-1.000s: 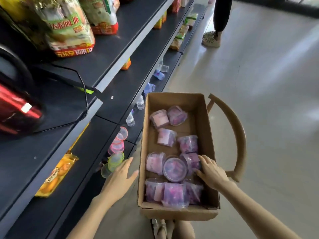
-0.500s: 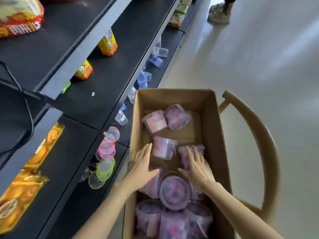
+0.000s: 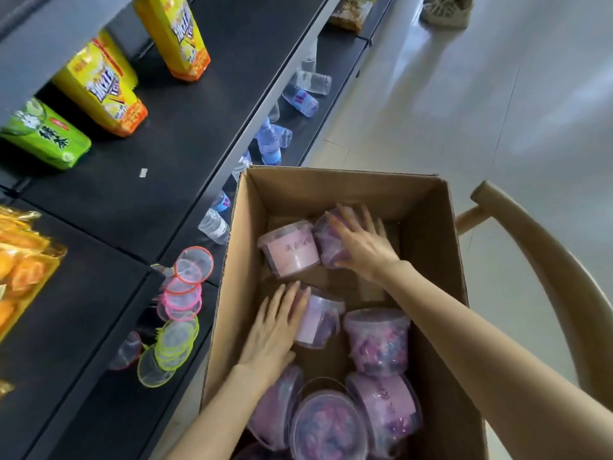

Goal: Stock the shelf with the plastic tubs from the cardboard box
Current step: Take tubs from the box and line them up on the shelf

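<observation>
Both hands have advanced deeper into the brown cardboard box (image 3: 428, 244). Right hand (image 3: 363, 245) cups spread fingers round the far clear round plastic tub (image 3: 321, 240); left hand (image 3: 273, 330) lies flat-fingered against the middle pink-labelled tub (image 3: 320, 322). Tubs appear light, stiff, slippery: grasp the wall below the lid rim.

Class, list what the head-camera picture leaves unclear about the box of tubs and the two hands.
Head view: the right hand covers the far tub, so its grip is unclear.
Head view: writing on the labelled tub is too blurred to read.
Head view: the nearest tub is cut off by the bottom edge.
</observation>
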A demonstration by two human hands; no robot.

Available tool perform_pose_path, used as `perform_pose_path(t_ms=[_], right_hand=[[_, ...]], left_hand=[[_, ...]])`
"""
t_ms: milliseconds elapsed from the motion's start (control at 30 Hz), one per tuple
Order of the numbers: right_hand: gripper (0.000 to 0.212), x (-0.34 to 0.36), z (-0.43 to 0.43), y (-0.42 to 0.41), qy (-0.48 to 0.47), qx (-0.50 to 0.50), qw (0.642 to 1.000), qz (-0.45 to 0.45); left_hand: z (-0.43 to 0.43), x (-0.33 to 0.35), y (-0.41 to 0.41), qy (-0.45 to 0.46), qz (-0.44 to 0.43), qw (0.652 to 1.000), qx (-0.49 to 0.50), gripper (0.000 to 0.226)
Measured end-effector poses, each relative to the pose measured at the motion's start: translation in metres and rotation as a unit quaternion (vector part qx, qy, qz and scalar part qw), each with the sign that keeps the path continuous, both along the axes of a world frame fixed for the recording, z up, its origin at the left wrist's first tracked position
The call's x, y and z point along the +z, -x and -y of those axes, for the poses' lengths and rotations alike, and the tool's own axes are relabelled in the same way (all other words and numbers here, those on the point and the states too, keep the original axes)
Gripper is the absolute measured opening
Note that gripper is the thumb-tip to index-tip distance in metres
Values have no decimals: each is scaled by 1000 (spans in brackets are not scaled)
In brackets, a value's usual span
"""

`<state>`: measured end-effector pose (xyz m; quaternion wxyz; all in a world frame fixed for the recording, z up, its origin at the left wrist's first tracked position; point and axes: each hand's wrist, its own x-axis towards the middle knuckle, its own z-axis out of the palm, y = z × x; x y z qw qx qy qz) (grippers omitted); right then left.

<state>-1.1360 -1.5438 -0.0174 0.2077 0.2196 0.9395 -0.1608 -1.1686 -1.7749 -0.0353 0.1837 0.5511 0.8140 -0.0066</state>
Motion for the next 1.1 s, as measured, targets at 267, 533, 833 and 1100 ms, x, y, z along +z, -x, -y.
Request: perform_pose_path(t_ms=[267, 533, 833, 1100], right_hand=[[62, -1, -10, -9, -20, -1, 1000, -15], [29, 11, 0, -24, 109, -267, 950, -120], [34, 102, 56, -43, 328, -408, 801, -292], [45, 223, 152, -70, 662, -412, 578, -242]], left_hand=[[-13, 3, 10, -42, -7, 999, -34, 117], [0, 37, 8, -163, 67, 975, 133, 86], [66, 152, 7, -347, 13, 917, 194, 95], [184, 287, -9, -365, -113, 896, 226, 97]])
